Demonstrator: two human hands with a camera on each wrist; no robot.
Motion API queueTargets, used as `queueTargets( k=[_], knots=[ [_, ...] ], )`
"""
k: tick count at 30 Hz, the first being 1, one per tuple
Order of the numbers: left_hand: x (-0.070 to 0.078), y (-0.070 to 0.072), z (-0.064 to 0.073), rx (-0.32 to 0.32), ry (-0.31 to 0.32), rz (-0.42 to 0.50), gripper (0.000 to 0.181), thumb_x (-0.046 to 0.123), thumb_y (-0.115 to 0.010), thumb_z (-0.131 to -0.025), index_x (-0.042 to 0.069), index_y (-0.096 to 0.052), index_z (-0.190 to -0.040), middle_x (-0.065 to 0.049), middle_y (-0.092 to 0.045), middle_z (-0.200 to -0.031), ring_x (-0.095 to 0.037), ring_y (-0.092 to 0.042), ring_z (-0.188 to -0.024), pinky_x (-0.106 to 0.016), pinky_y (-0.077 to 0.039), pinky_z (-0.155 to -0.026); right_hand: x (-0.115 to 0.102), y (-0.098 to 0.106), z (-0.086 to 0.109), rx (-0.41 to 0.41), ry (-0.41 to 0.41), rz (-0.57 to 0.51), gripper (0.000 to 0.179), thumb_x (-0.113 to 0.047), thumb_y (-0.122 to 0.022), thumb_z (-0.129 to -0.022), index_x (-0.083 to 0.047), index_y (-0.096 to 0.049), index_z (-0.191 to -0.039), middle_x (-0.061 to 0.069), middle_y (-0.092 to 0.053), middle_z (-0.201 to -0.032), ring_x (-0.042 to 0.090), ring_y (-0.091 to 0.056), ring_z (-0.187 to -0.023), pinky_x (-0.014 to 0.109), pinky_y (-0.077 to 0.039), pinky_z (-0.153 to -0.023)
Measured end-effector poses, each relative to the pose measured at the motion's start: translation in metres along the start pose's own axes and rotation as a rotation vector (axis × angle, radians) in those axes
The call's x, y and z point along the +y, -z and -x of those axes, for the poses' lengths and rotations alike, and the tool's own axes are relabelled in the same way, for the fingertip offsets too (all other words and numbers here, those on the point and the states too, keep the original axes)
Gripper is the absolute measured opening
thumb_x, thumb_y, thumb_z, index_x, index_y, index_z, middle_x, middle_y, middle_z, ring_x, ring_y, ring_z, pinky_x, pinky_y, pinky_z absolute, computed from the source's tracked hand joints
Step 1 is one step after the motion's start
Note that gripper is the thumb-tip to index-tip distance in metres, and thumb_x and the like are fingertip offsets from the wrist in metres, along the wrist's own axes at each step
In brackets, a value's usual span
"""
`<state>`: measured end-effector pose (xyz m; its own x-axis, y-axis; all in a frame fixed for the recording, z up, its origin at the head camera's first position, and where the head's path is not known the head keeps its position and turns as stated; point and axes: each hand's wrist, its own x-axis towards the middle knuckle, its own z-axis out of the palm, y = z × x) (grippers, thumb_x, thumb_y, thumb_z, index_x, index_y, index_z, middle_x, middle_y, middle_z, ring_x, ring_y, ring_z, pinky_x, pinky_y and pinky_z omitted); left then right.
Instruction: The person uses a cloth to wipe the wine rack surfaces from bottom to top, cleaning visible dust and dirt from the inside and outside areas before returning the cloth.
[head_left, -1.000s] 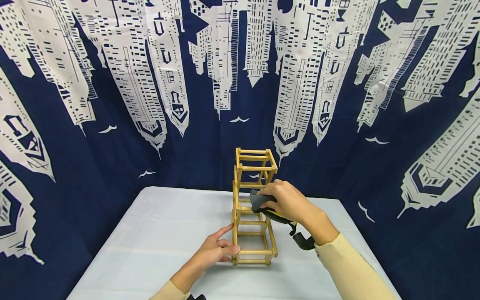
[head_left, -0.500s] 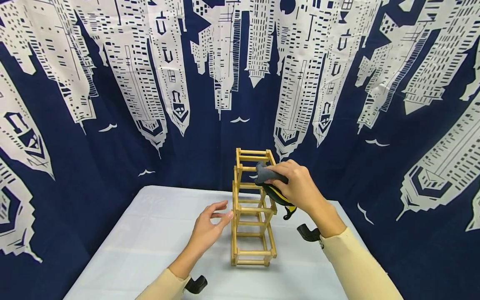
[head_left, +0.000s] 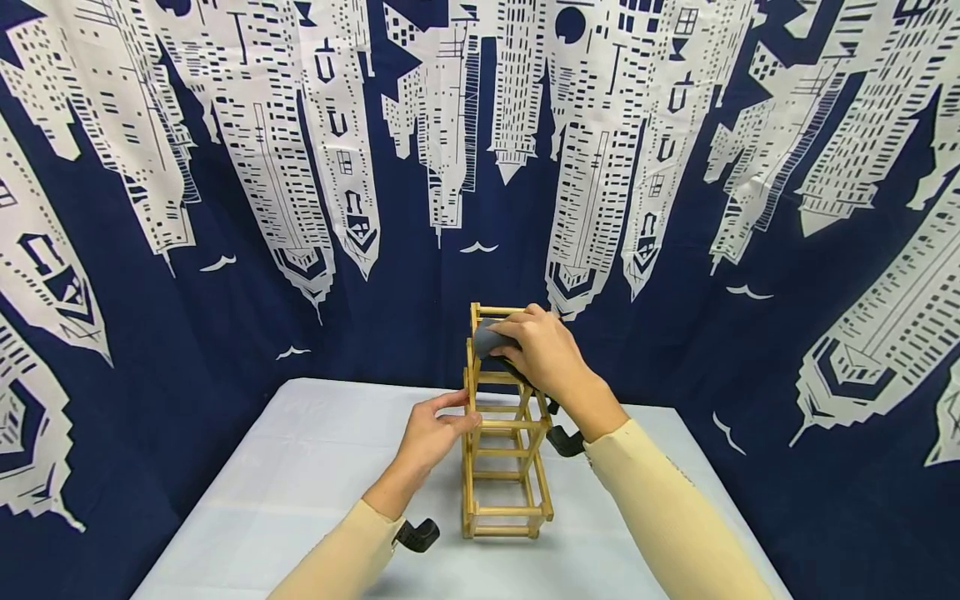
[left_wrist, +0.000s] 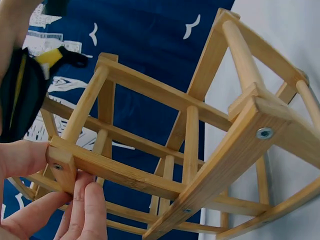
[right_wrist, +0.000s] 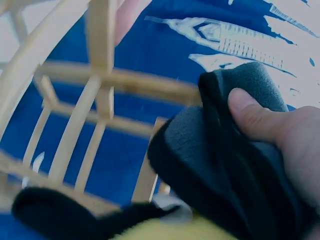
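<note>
A tiered wooden rack made of slats and round dowels stands upright on the table. My left hand pinches its left side partway up; in the left wrist view the thumb and fingers close around a wooden corner. My right hand grips a soft grey-and-black fabric thing at the rack's upper tier. In the right wrist view my thumb presses into the folded grey fleece, and a yellow part shows below. The fabric thing's exact kind is unclear.
The white-covered table extends on both sides of the rack. A navy cloth with white city buildings hangs behind and around it. Black camera mounts sit on both wrists.
My right hand has risen with the fabric thing and moved left, over the upper tier. My left hand let go low on the rack, moved up and took hold of it higher.
</note>
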<state>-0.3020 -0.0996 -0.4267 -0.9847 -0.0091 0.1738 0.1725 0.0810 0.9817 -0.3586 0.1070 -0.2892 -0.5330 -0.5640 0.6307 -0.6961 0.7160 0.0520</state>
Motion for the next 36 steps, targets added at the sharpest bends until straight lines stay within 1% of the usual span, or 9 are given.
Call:
queueTargets(
  k=[3, 5, 9, 12, 15, 18, 25, 31, 36],
  knots=[
    [0.002, 0.0, -0.001, -0.01, 0.008, 0.021, 0.054, 0.016, -0.088, -0.101, 0.001, -0.076, -0.151, -0.02, -0.087, -0.13, -0.018, -0.087, -0.106, -0.057, -0.058, -0.121, -0.006, -0.008, -0.008, 0.029, 0.033, -0.022, 0.034, -0.022, -0.097, -0.095, -0.013, -0.09, -0.128, 0.005, -0.091, -0.121, 0.033, -0.071, -0.1, 0.052, -0.063, -0.094],
    [0.003, 0.0, -0.002, -0.005, 0.004, 0.02, 0.054, 0.014, -0.088, -0.101, 0.0, -0.076, -0.151, -0.02, -0.087, -0.13, -0.02, -0.086, -0.109, -0.056, -0.06, -0.119, -0.008, -0.011, -0.01, 0.044, 0.059, 0.0, 0.033, -0.023, -0.096, -0.096, -0.013, -0.09, -0.127, 0.005, -0.091, -0.122, 0.033, -0.071, -0.101, 0.053, -0.063, -0.1],
    [0.001, -0.003, -0.005, -0.012, -0.011, 0.02, 0.056, 0.01, -0.085, -0.102, -0.004, -0.071, -0.155, -0.024, -0.081, -0.143, -0.025, -0.085, -0.118, -0.04, -0.064, -0.108, -0.006, -0.012, -0.005, 0.058, 0.093, 0.076, 0.029, -0.02, -0.096, -0.097, -0.01, -0.091, -0.124, 0.006, -0.09, -0.121, 0.033, -0.073, -0.107, 0.054, -0.064, -0.104],
    [0.001, -0.005, -0.007, -0.028, -0.023, 0.022, 0.059, 0.009, -0.083, -0.103, -0.007, -0.067, -0.157, -0.028, -0.078, -0.145, -0.025, -0.084, -0.119, -0.029, -0.065, -0.1, 0.002, -0.006, 0.003, 0.052, 0.094, 0.122, 0.026, -0.015, -0.095, -0.097, -0.01, -0.09, -0.122, 0.007, -0.089, -0.12, 0.034, -0.072, -0.107, 0.049, -0.064, -0.097],
    [0.002, -0.005, -0.008, -0.034, -0.01, 0.03, 0.059, 0.009, -0.082, -0.103, -0.006, -0.066, -0.158, -0.027, -0.078, -0.146, -0.022, -0.083, -0.117, -0.028, -0.064, -0.1, 0.012, 0.003, 0.013, 0.032, 0.068, 0.14, 0.027, -0.012, -0.095, -0.097, -0.01, -0.09, -0.123, 0.009, -0.088, -0.121, 0.034, -0.071, -0.105, 0.049, -0.064, -0.09],
    [0.002, -0.004, -0.007, -0.031, 0.003, 0.029, 0.059, 0.009, -0.082, -0.104, -0.006, -0.066, -0.158, -0.027, -0.078, -0.146, -0.022, -0.083, -0.118, -0.033, -0.065, -0.103, 0.024, 0.012, 0.022, 0.024, 0.017, 0.084, 0.03, -0.01, -0.094, -0.097, -0.007, -0.089, -0.126, 0.012, -0.088, -0.124, 0.036, -0.071, -0.106, 0.052, -0.065, -0.092],
    [-0.001, -0.001, 0.0, -0.032, 0.013, -0.007, 0.059, 0.012, -0.081, -0.106, -0.006, -0.065, -0.16, -0.025, -0.077, -0.149, -0.028, -0.083, -0.124, -0.043, -0.066, -0.11, 0.051, 0.028, 0.031, 0.114, -0.139, -0.083, 0.029, -0.001, -0.09, -0.099, -0.002, -0.087, -0.128, 0.019, -0.087, -0.125, 0.042, -0.071, -0.11, 0.06, -0.064, -0.098],
    [-0.002, -0.001, 0.002, -0.043, 0.003, -0.001, 0.058, 0.013, -0.08, -0.107, -0.005, -0.065, -0.161, -0.025, -0.073, -0.153, -0.027, -0.084, -0.122, -0.051, -0.064, -0.114, 0.07, 0.022, 0.018, -0.071, -0.213, -0.187, 0.031, -0.012, -0.086, -0.106, -0.013, -0.087, -0.137, 0.014, -0.088, -0.129, 0.041, -0.072, -0.119, 0.061, -0.06, -0.102],
    [0.0, -0.002, 0.001, -0.075, -0.002, 0.007, 0.058, 0.014, -0.079, -0.109, -0.003, -0.064, -0.162, -0.024, -0.077, -0.15, -0.026, -0.085, -0.12, -0.057, -0.062, -0.119, 0.08, 0.018, 0.001, -0.168, -0.23, -0.169, 0.033, -0.014, -0.084, -0.109, -0.013, -0.085, -0.141, 0.017, -0.087, -0.127, 0.041, -0.075, -0.111, 0.058, -0.061, -0.095]
  ],
)
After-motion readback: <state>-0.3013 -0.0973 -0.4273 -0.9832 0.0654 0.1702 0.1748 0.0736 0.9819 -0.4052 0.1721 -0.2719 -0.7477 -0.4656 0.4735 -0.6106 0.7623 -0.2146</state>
